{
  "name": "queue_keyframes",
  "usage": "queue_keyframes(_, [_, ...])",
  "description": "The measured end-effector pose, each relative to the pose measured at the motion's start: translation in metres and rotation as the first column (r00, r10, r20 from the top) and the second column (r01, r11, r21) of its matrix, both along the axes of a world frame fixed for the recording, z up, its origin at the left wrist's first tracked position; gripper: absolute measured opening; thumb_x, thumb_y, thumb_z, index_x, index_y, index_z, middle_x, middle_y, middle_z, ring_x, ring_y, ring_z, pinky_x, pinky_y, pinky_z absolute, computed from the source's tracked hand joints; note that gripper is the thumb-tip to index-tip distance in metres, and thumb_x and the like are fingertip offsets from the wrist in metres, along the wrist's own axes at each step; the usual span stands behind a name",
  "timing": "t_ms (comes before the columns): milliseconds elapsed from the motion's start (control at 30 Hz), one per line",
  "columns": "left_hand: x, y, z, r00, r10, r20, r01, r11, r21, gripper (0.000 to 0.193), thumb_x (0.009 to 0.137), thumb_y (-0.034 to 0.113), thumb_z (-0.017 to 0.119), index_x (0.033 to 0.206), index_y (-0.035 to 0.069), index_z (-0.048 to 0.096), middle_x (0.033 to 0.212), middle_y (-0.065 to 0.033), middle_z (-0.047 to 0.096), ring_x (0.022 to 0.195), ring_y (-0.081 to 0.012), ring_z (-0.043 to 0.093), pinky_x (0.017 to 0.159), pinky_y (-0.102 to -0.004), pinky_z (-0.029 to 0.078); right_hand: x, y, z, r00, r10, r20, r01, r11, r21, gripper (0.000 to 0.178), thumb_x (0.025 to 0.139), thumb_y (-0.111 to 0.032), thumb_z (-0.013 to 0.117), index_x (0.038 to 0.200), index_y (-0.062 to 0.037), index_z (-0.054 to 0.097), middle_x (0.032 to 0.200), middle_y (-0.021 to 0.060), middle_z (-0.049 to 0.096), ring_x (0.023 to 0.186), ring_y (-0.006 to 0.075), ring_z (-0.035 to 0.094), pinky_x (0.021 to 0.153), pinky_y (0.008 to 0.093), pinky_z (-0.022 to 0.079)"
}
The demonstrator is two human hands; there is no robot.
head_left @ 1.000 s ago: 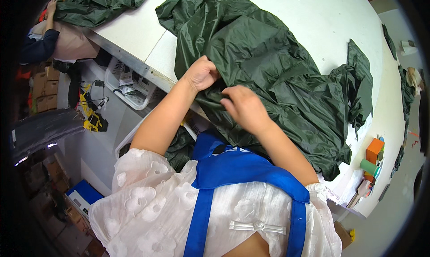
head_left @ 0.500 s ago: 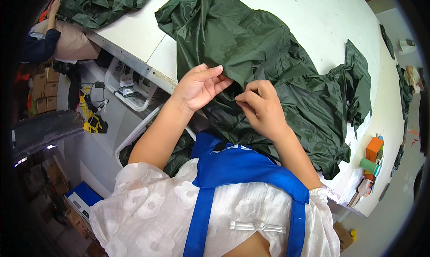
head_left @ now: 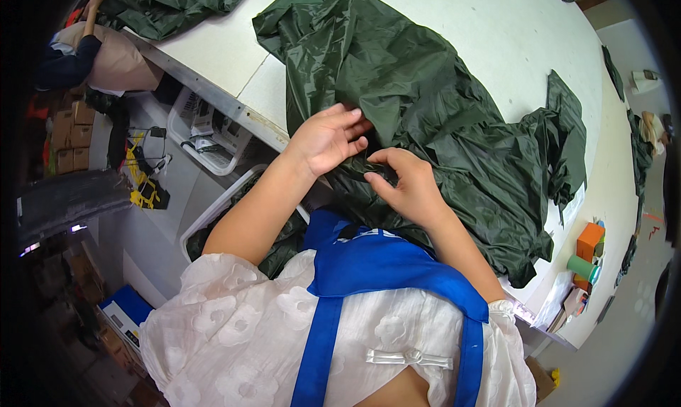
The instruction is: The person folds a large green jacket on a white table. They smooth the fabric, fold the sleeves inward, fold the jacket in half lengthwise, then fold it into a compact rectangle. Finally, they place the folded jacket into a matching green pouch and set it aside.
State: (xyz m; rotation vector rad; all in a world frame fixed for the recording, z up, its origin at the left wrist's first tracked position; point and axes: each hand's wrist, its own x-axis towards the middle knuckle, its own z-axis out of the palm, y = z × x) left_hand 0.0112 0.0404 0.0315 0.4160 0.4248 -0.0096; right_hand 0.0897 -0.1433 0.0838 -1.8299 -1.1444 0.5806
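Note:
A large dark green sheet of shiny, crumpled fabric (head_left: 418, 81) lies over the table in front of me and hangs past its near edge. My left hand (head_left: 328, 141) is at the fabric's near edge, palm up. Its fingers are loosely curled and apart, with their tips against or just under a fold. To its right, my right hand (head_left: 411, 186) has thumb and forefinger parted over a dark part of the fabric. A thin line shows near those fingertips, too small to name. Other fingers of the right hand are hidden beneath it.
The white table (head_left: 525, 38) has a metal edge at left. Below stand a white basket (head_left: 227, 167) with packets and another bin with green fabric. An orange box (head_left: 589, 241) and a green thread spool (head_left: 582, 267) sit at right. A co-worker (head_left: 106, 59) is at far left beside more green fabric.
My right thumb and forefinger were pinched together and are now apart, with that hand slightly lower and left. My left hand has shifted slightly right, and its fingers have loosened.

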Motion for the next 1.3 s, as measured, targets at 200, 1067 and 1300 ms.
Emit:
queue_keyframes(200, [0.007, -0.002, 0.011, 0.998, 0.054, 0.036, -0.057, 0.993, 0.099, 0.017, 0.091, 0.015, 0.059, 0.108, 0.009, 0.055, 0.110, -0.0051, 0.061, 0.101, -0.0189, 0.058, 0.088, -0.0355, 0.048, 0.001, -0.001, -0.005, 0.995, 0.056, 0.082, -0.060, 0.997, 0.054, 0.017, 0.075, -0.007, 0.068, 0.091, -0.0028, 0.063, 0.084, 0.0124, 0.063, 0.079, 0.0306, 0.061, 0.072, 0.0379, 0.048])
queue_keyframes(1067, [-0.031, -0.017, 0.063, 0.943, -0.273, 0.188, -0.242, -0.181, 0.953, 0.029, 0.082, -0.005, 0.063, 0.103, 0.002, 0.044, 0.095, -0.0119, 0.057, 0.079, -0.0223, 0.060, 0.072, -0.0280, 0.051, -0.004, -0.002, 0.008, 0.890, -0.202, 0.409, -0.005, 0.892, 0.451, 0.023, 0.065, 0.005, 0.072, 0.082, -0.0029, 0.059, 0.078, 0.0089, 0.064, 0.065, 0.0237, 0.059, 0.058, 0.0326, 0.043])
queue_keyframes(1300, [-0.031, -0.019, 0.065, 0.906, -0.254, 0.338, -0.403, -0.276, 0.872, 0.025, 0.075, -0.004, 0.063, 0.095, 0.006, 0.050, 0.083, -0.0100, 0.060, 0.077, -0.0303, 0.058, 0.073, -0.0385, 0.045, -0.006, 0.000, 0.015, 0.909, -0.191, 0.372, 0.016, 0.905, 0.426, 0.023, 0.065, 0.004, 0.073, 0.080, -0.0032, 0.058, 0.076, 0.0083, 0.063, 0.065, 0.0237, 0.059, 0.058, 0.0322, 0.044])
